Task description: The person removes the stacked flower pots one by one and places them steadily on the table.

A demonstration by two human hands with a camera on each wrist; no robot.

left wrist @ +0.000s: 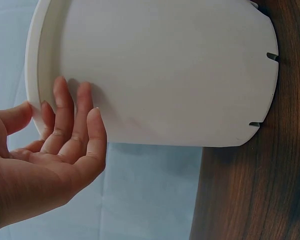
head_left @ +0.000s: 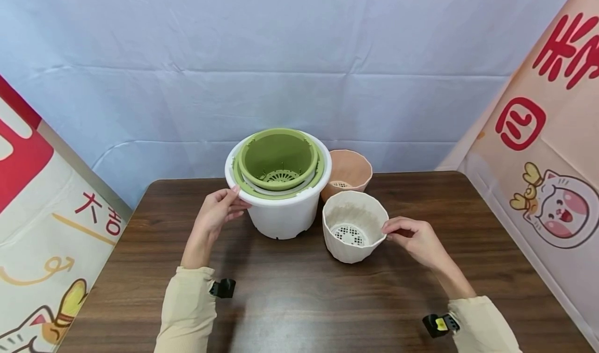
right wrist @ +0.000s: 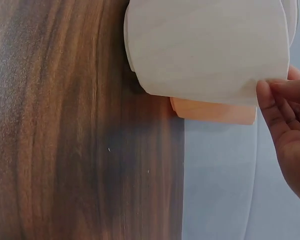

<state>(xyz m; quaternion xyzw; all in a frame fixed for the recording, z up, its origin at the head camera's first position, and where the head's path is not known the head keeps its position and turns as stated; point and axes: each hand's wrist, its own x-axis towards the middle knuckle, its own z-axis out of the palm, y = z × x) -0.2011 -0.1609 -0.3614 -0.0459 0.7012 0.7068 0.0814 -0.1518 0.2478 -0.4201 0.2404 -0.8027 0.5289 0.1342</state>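
A large white flowerpot (head_left: 283,219) stands on the table with green pots nested inside; the innermost green pot (head_left: 278,153) has a slotted bottom. My left hand (head_left: 216,211) pinches the white pot's rim at its left side, thumb on the rim and fingers beneath it in the left wrist view (left wrist: 70,140). To the right, a smaller cream flowerpot (head_left: 343,249) with faceted walls and a perforated bottom is held by my right hand (head_left: 416,238). Thumb and index finger pinch its right rim. The cream pot's inside wall has brownish stains.
Behind the cream pot stands a peach flowerpot (head_left: 352,167), partly hidden, beside the white pot. All are on a dark wood table (head_left: 299,301). A pale cloth backdrop (head_left: 281,56) hangs behind, and printed cloths (head_left: 552,150) flank both sides.
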